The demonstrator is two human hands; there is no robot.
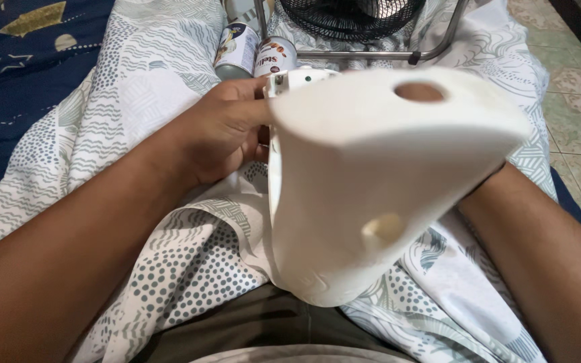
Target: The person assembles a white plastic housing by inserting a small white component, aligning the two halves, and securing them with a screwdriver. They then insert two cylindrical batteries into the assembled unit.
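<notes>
A large white plastic housing, curved, with a round hole near its top and a small peg on its side, is held up close in front of me. My left hand grips its left edge, fingers curled against a small inner part at the top. My right hand is hidden behind the housing; only the right forearm shows, reaching under its right side.
Two spray cans lie on the patterned white-and-grey bedsheet beyond my left hand. A black fan grille on a metal stand sits behind them. Dark blue bedding is at left, tiled floor at right.
</notes>
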